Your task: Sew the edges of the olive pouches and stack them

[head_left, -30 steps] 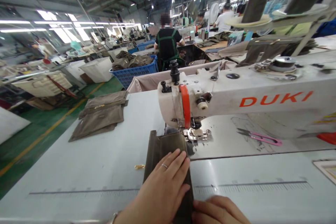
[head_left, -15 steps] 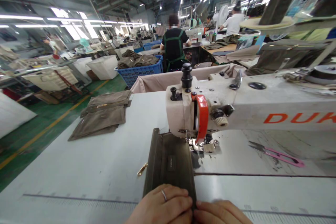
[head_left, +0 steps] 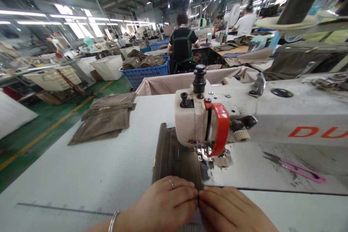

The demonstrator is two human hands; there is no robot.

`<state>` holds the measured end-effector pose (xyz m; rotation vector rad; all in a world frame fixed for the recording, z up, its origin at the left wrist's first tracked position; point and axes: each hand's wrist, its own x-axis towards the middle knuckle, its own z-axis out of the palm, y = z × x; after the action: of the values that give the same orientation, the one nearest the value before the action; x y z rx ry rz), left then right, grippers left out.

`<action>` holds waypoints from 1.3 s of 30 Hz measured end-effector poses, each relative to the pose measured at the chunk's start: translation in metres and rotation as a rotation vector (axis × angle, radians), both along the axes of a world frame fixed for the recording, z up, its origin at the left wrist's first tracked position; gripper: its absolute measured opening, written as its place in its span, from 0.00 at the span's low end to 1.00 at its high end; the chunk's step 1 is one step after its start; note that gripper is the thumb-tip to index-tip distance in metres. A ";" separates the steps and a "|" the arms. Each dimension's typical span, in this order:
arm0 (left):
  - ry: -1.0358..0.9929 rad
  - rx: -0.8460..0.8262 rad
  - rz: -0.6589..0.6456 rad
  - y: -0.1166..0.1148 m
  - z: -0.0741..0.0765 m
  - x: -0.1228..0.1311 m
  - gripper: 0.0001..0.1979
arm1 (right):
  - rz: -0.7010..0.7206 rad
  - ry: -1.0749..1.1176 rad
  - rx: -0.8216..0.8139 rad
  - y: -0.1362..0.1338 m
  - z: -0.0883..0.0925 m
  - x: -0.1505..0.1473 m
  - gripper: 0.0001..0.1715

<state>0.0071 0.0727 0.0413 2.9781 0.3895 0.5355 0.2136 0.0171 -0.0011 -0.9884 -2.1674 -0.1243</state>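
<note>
Brown pouch flat on the white table, on the left side of the sewing machine, with a small label face up and a glint of gold metal along the left edge; right edge at the metal foot — under it or merely against it, cannot tell; left hand across the near part, fingers close together and curled down, tips by the right edge; ring on one finger, bracelet at the wrist; right hand just beside, fingers together, tips at that same edge, touching or nearly touching the left hand's; thumbs out of sight — cannot tell whether clamped on the cloth or only pressing; orange guard above the foot; pink-handled snips lying to the right; ruler marks near the table's front; stack of brown pouches at far left; beyond, pink cloth, blue basket heaped with brown pieces, and a person seen from behind.
</note>
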 end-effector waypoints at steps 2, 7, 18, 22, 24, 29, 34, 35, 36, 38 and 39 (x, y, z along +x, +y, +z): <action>0.051 -0.046 -0.026 0.006 -0.001 -0.002 0.11 | -0.006 0.047 0.014 0.005 -0.002 -0.002 0.19; 0.065 -0.081 -0.001 0.020 -0.012 -0.005 0.10 | 0.060 -0.037 -0.190 0.017 0.005 0.004 0.13; 0.026 0.007 -0.001 0.057 -0.015 0.002 0.09 | -0.035 -0.085 -0.200 0.042 0.010 0.010 0.16; -0.001 0.034 0.005 0.070 -0.015 0.005 0.09 | -0.081 -0.109 -0.192 0.047 0.006 0.010 0.17; 0.000 0.019 0.004 0.075 -0.016 0.007 0.10 | -0.098 -0.111 -0.209 0.049 0.004 0.009 0.18; 0.055 -0.009 0.155 0.085 -0.020 0.011 0.08 | -0.114 -0.083 -0.237 0.049 0.004 0.009 0.17; 0.143 0.011 0.210 0.086 -0.026 0.013 0.10 | -0.116 -0.081 -0.247 0.047 0.004 0.010 0.16; 0.142 0.022 0.210 0.086 -0.027 0.012 0.10 | -0.118 -0.079 -0.254 0.047 0.005 0.010 0.16; 0.140 0.031 0.209 0.085 -0.027 0.012 0.11 | -0.120 -0.076 -0.260 0.047 0.005 0.010 0.16; 0.139 0.039 0.204 0.085 -0.028 0.012 0.11 | -0.118 -0.067 -0.269 0.047 0.005 0.010 0.16; 0.138 0.031 0.203 0.085 -0.027 0.012 0.11 | -0.117 -0.065 -0.269 0.047 0.006 0.010 0.16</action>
<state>0.0193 0.1575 0.0139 3.0328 0.7076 0.3555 0.2240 0.0644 0.0044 -1.2792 -2.2240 0.0845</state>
